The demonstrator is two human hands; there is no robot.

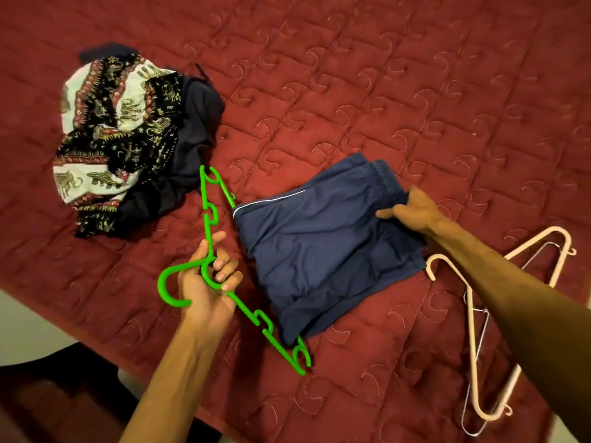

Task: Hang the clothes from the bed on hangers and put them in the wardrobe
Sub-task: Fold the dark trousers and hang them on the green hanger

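There's the left hand [204, 286] wrapped round the neck of the green hanger [208, 219], the right hand [412, 212] pinching the waistband of the blue shorts [326, 251] lying on the bed [383, 91], so pull that waistband taut and feed it evenly over the bar, no bunching.

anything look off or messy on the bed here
Only the patterned garment and a dark garment, crumpled in a heap at the far left of the bed. The blue shorts lie flat; nothing looks torn or broken.
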